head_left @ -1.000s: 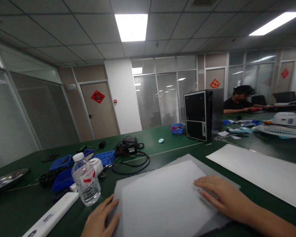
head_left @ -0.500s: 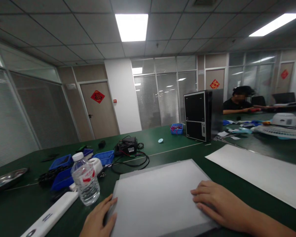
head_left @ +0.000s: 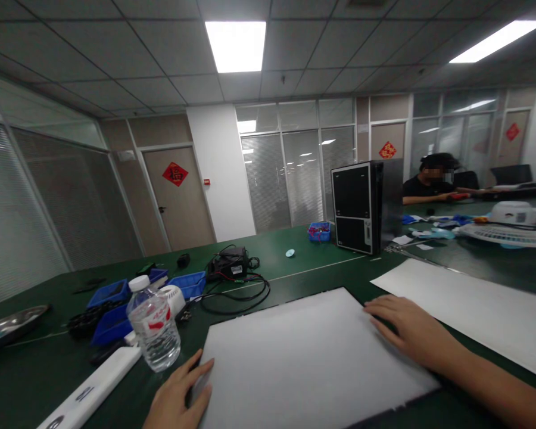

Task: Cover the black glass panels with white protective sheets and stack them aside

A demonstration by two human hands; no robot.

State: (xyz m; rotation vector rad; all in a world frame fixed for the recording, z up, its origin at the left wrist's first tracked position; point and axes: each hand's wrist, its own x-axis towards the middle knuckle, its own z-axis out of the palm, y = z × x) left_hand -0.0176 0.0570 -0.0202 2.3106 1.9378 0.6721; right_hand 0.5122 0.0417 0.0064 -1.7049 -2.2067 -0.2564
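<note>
A flat white panel (head_left: 295, 363) with dark, slightly ragged edges lies on the green table in front of me. My left hand (head_left: 176, 393) rests at its left edge, thumb and fingers apart, with the fingertips touching the panel's side. At the upper right edge is my right hand (head_left: 406, 328), fingers stretched out and lying flat along the border; its thumb side is over the white surface. A clear water bottle (head_left: 154, 328) with a white cap stands just beyond my left hand. Left of that lies a long white bar-shaped object (head_left: 92, 387).
Blue bins (head_left: 187, 285), a black power adapter (head_left: 230, 262) and looped cables are behind the bottle. A black computer tower (head_left: 352, 208) stands farther back. Another white sheet (head_left: 477, 316) lies right. A seated person (head_left: 433, 182) works beyond a white fan (head_left: 509, 232).
My right hand has moved right and away from me, from on top of the panel to its right edge. More white surface now shows at the right, with a dark edge. My left hand stays put.
</note>
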